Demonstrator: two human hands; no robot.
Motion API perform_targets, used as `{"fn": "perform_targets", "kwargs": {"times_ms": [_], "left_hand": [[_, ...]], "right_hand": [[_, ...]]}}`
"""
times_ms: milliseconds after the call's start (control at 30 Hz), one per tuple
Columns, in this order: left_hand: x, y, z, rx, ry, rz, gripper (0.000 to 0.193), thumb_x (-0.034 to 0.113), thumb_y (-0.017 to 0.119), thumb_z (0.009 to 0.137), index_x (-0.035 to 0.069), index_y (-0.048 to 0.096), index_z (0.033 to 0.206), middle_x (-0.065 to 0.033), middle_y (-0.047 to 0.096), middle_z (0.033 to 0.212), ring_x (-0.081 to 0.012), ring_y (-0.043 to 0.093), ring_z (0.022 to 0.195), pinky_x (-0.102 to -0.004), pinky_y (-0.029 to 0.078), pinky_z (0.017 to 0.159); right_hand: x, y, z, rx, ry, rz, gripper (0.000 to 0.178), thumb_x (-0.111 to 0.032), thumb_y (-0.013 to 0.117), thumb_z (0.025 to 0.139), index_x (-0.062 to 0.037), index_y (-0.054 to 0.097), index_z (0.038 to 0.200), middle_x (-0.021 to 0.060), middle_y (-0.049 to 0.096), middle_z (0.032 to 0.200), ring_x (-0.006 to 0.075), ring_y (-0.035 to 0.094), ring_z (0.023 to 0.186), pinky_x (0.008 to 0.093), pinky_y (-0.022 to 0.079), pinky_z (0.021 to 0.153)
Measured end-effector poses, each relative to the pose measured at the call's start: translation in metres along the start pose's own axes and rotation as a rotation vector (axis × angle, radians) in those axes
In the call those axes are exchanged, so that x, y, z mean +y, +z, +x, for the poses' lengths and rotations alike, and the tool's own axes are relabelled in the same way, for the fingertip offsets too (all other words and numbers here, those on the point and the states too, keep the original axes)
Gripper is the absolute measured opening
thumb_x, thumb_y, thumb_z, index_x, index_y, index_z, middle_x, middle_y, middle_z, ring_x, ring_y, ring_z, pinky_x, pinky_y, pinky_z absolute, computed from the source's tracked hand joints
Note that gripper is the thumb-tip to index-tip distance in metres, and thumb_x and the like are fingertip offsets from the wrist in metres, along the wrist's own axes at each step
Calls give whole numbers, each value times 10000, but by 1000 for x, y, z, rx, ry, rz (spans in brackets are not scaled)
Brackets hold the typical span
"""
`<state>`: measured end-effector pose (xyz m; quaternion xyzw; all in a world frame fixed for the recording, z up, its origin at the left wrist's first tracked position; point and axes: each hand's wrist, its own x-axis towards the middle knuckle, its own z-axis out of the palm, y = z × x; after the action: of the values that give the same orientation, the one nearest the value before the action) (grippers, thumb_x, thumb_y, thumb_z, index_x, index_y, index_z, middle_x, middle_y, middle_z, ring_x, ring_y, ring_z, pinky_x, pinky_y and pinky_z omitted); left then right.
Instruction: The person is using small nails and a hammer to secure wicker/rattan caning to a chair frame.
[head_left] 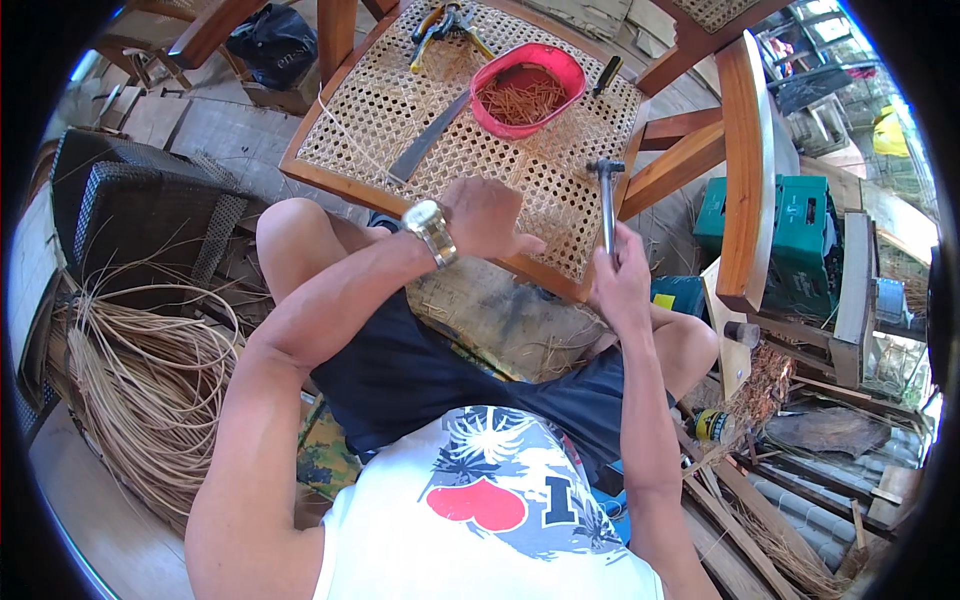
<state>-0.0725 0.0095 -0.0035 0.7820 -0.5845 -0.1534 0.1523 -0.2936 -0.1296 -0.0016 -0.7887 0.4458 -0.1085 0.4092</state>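
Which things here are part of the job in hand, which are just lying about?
In use:
- woven cane seat, under the left hand
- hammer, gripped by the right hand
- red bowl of pegs
- long blade
- pliers

Lying about:
- loose cane bundle
- green crate
- black bag

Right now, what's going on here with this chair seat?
A seated person is working on a woven cane chair seat in a wooden frame. The right hand grips a small hammer, head raised over the front edge of the weave. The left hand, wearing a wristwatch, rests on the cane near that edge. On the seat lie a red bowl of small pegs, a long blade and pliers.
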Motion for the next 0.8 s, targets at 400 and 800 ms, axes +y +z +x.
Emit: {"fn": "perform_targets", "kwargs": {"times_ms": [400,800], "left_hand": [[-44,-11,7,-31,42,59,333,405,784,832,80,783,905,-131,762,881,-321,753,846,-437,592,735],[-122,-80,1,344,-403,-136,391,460,710,919,70,735,914,-162,738,847,-346,724,820,-479,533,711]], "right_hand": [[-107,15,100,202,-474,-154,431,-165,633,969,21,582,1354,258,646,1233,430,665,1083,466,523,971],[-154,82,193,13,-643,-935,269,-232,623,943,-79,709,1147,148,750,1140,293,721,1089,573,500,977]]}}
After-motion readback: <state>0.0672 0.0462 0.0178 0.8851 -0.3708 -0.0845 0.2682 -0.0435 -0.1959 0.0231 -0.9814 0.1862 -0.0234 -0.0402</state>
